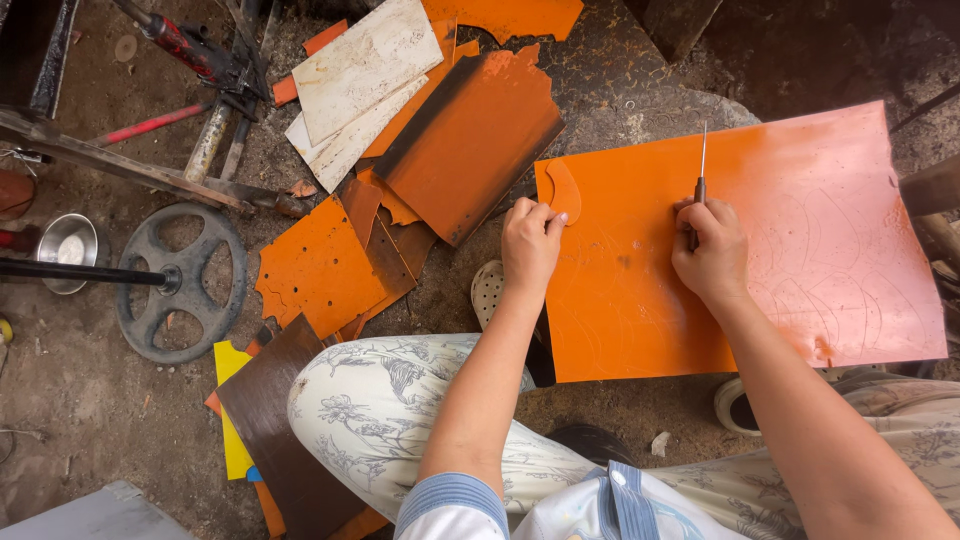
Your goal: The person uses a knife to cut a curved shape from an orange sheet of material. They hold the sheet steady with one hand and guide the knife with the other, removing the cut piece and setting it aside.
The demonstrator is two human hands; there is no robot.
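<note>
- Orange sheet (800,250), one large piece, lies flat on the dirt floor (100,420) under both hands in the head view; faint curved lines are scratched across it
- Left hand (530,245) sits at the sheet's near-left edge, fingers (540,215) pinching one small curved orange cut-out (565,190) flat against the sheet
- Right hand (712,250) is closed in a fist around the handle of one thin pointed scribing tool (702,165), whose metal tip stands just beyond the knuckles, over the sheet
- Judged by its flat lie and clean edges, the sheet looks thin, fairly stiff and light, with a smooth face that may slide; it is best held down by a palm near the edge, or lifted by two opposite edges
- Small cut-out looks light and easily shifted, so a fingertip pinch at its rim suits it
- Beyond the left fingers lie several orange offcuts (320,270), one of them larger and bent (470,140), and two pale boards (360,70)
- Farther left of those fingers: one grey spoked wheel (180,280) and one metal bowl (68,250)
</note>
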